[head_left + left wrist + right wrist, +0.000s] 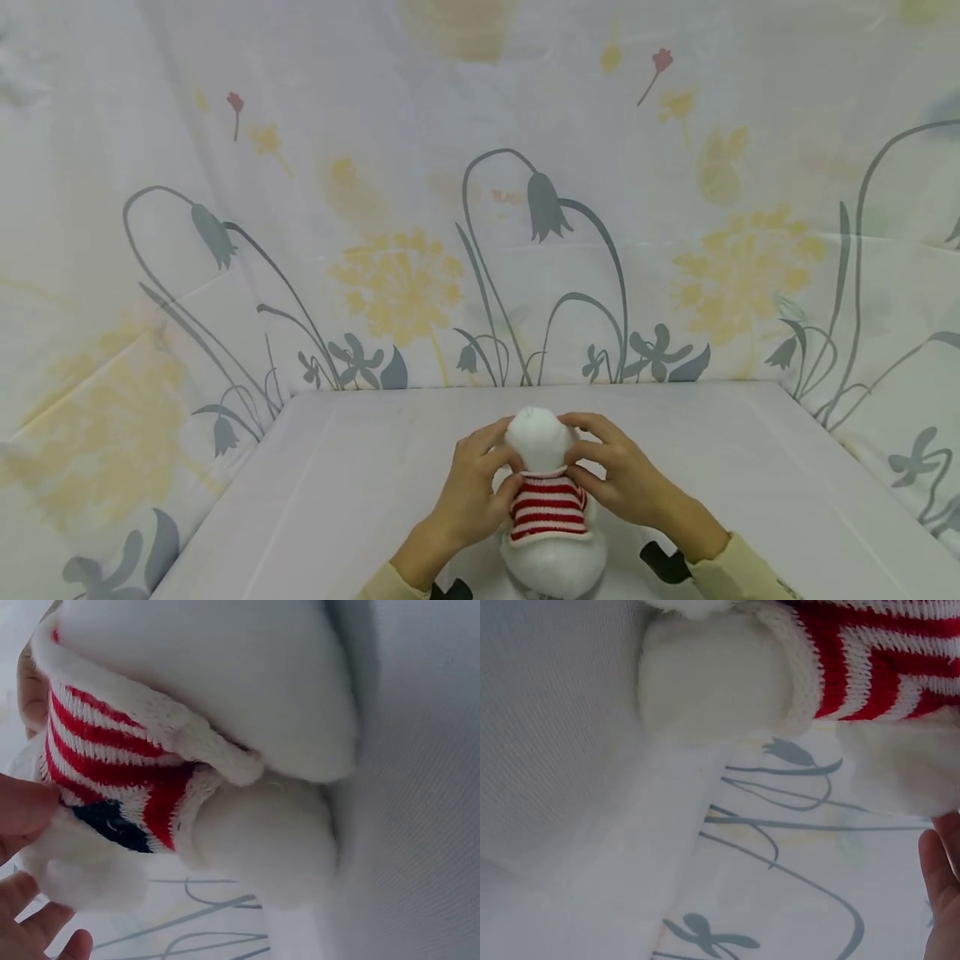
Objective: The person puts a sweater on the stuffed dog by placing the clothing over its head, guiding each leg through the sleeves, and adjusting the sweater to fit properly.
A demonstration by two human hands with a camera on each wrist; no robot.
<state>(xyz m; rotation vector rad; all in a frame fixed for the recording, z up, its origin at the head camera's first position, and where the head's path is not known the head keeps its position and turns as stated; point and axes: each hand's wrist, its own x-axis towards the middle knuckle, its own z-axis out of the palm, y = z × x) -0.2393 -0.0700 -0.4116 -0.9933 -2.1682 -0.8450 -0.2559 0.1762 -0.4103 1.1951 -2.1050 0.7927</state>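
A white plush toy (553, 562) in a red-and-white striped knitted sweater (549, 507) sits upright on the white table, its back toward the head camera. My left hand (477, 473) holds it from the left, fingers round the side of the round head (536, 437) and thumb at the sweater's collar. From the right, my right hand (618, 467) grips the head and neck the same way, its thumb by the collar. In the left wrist view a dark blue patch (112, 823) shows on the sweater. The right wrist view catches only fingertips (936, 862) beside the white plush.
The white table (360, 483) stretches out around the toy. Behind it hangs a pale cloth (420, 125) printed with grey and yellow flowers, also along both sides. Black pieces (666, 562) sit at both wrists, next to beige sleeves (738, 575).
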